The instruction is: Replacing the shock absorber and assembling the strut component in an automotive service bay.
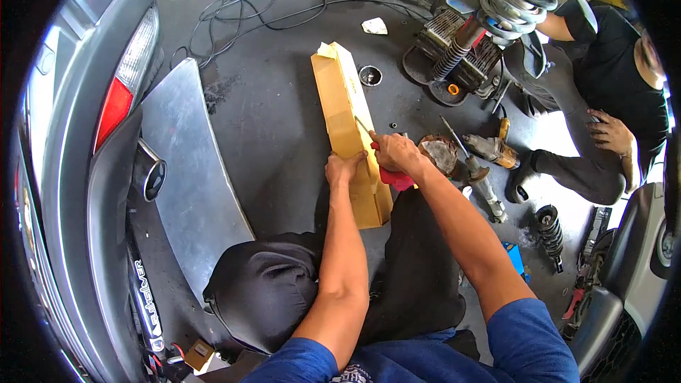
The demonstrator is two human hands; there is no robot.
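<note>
A long cardboard box (337,81) lies lengthwise on the dark floor between my knees, its far end flap raised. My left hand (344,169) is closed on the box's left side, lower down. My right hand (397,152) grips a slender tool (364,125) whose thin shaft rests against the box's top; its exact kind is hard to make out. A red object (397,181), perhaps a cloth or glove, shows under that hand. Right of it sit a rusty round part (438,149) and a small socket (394,125). A small metal bowl (370,76) stands by the box's far end.
A car bumper (106,184) and a metal sheet (177,142) flank my left. Cables (255,14) loop behind. At right are a spring compressor (461,50), an impact wrench (496,152), shock absorbers (550,234), another car (631,269) and a person (610,71) crouching, hand on leg.
</note>
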